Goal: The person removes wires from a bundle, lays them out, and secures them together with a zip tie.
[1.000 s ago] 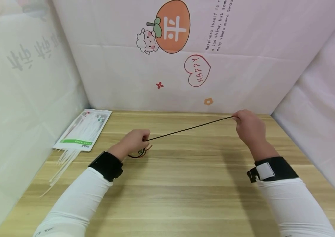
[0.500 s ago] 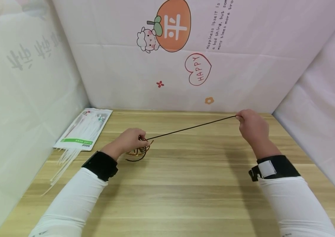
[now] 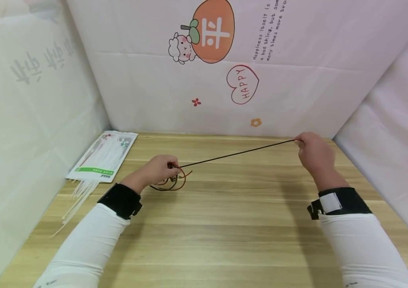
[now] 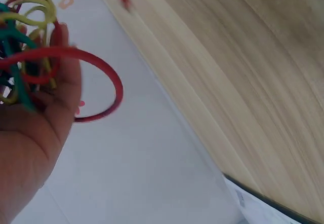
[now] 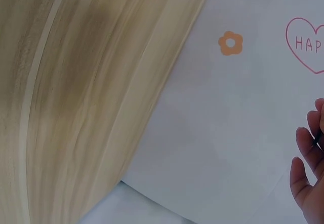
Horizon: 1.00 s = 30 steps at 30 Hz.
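In the head view a thin black wire (image 3: 238,153) is stretched taut between the two hands, above the table and rising to the right. My left hand (image 3: 155,170) grips a tangled bundle of wires; a red loop (image 4: 93,59) and yellow wires (image 4: 50,8) stand out from it in the left wrist view, along with green ones. Loose red and black ends dangle under the fingers. At the far right, my right hand (image 3: 317,158) pinches the other end of the black wire between thumb and fingers. Only part of that hand shows at the edge of the right wrist view.
Towards the back left lies a white plastic bag (image 3: 119,156) with a green band, white cable ties (image 3: 85,190) spilling from its near end. The wooden table (image 3: 225,240) is enclosed by white printed sheets (image 3: 146,96) at the back and both sides.
My right hand has moved a little to the right, and the stretched span of black wire is longer. The left hand has turned slightly, showing more of the bundle.
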{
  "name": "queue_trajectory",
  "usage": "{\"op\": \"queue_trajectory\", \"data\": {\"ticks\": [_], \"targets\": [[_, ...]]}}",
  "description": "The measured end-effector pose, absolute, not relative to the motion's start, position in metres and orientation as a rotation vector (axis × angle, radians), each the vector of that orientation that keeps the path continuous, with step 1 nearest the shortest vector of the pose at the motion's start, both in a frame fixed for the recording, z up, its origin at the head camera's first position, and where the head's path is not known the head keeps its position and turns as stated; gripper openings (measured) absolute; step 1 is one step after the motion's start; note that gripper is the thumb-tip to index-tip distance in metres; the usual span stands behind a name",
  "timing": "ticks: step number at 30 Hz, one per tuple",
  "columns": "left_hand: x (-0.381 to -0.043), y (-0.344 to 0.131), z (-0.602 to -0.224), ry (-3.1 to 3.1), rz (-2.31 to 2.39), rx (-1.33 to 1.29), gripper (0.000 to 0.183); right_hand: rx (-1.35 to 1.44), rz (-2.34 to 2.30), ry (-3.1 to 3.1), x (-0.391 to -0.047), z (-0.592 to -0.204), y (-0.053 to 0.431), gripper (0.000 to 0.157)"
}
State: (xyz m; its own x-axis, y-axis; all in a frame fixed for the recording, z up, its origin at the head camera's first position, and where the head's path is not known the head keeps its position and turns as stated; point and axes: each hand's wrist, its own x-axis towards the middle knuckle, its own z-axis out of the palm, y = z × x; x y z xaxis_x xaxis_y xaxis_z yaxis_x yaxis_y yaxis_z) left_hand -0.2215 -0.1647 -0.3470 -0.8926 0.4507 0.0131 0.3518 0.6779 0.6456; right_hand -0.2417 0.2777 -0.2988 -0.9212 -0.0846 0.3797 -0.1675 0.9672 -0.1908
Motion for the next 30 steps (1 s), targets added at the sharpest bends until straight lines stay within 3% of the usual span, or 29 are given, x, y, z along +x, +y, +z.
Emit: {"op": "queue_trajectory", "data": {"ticks": [16, 26, 30], "targets": [[-0.223, -0.17, -0.348, 2.819, 1.132, 0.423, 0.022, 0.238, 0.289, -2.681, -0.243, -0.307, 0.281, 0.017], [-0.229, -0.164, -0.345, 2.694, 1.106, 0.58, 0.035, 0.154, 0.304, -2.728, -0.245, -0.303, 0.288, 0.022], [-0.225, -0.166, -0.348, 2.638, 1.184, 0.556, 0.03, 0.151, 0.34, -2.763, -0.245, -0.309, 0.29, 0.022]]}}
